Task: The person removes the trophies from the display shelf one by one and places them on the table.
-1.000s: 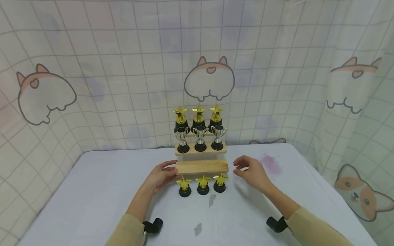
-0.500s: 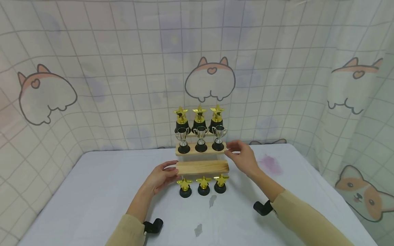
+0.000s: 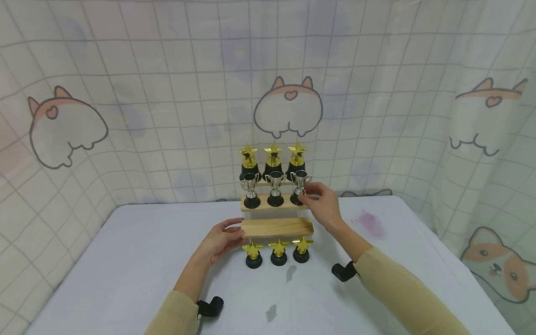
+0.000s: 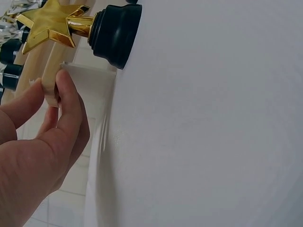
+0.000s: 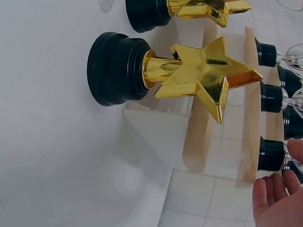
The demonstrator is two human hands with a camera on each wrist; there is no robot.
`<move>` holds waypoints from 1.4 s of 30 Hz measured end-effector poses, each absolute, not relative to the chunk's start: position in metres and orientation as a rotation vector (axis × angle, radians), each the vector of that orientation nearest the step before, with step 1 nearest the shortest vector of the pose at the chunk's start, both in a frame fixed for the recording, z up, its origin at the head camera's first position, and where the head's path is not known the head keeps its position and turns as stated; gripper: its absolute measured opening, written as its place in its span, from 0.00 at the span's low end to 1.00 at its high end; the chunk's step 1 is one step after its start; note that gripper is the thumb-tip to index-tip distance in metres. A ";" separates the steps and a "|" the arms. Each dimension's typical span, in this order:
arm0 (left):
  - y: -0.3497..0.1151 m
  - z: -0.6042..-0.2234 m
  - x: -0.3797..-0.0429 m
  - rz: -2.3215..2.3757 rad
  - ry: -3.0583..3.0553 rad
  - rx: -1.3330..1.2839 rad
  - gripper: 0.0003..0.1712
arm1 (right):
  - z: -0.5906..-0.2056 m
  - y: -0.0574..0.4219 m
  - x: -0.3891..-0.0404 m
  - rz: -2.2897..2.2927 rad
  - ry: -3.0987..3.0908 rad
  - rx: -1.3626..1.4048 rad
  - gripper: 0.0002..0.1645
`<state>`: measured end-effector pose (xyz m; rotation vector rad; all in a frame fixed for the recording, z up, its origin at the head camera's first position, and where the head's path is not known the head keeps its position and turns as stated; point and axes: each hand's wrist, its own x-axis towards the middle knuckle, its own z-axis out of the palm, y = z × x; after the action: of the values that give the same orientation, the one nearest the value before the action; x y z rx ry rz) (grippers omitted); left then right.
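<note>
My left hand [image 3: 222,238] pinches the left end of the lowest wooden shelf [image 3: 277,227], thumb on one face and fingers on the other, as the left wrist view shows. My right hand [image 3: 324,204] is at the rightmost silver trophy cup [image 3: 300,180] on the middle shelf [image 3: 263,205]. Its thumb [image 5: 296,150] and fingers lie on either side of the cup's stem, just above the black base [image 5: 271,154]. Two more silver trophy cups stand to the left of it. In front of the lowest shelf, three gold star trophies [image 3: 278,253] stand upright on the table.
Behind the cups, three larger gold star trophies [image 3: 273,160] stand on the top shelf. A white support [image 5: 158,127] holds up the lowest shelf. The white-covered table [image 3: 138,260] ends at a grid-patterned cloth backdrop [image 3: 188,116]. Black wrist cameras [image 3: 344,271] stick out from both wrists.
My right hand has moved up and left, from beside the lowest shelf to the rightmost silver trophy cup. My left hand keeps its hold on the shelf end.
</note>
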<state>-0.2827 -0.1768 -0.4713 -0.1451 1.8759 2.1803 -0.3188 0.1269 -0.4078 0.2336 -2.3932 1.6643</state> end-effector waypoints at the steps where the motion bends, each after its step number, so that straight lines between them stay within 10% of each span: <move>1: -0.177 -0.471 -0.283 2.181 1.876 -0.145 0.30 | -0.408 0.126 -0.320 1.668 -2.392 0.235 0.23; 42: -0.177 -0.472 -0.285 2.174 1.885 -0.151 0.30 | -0.406 0.123 -0.323 1.589 -2.410 0.288 0.18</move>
<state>-0.2852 -0.1766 -0.4724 -0.1508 1.8850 2.1737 -0.3234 0.1234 -0.4062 0.2881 -2.4103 1.5892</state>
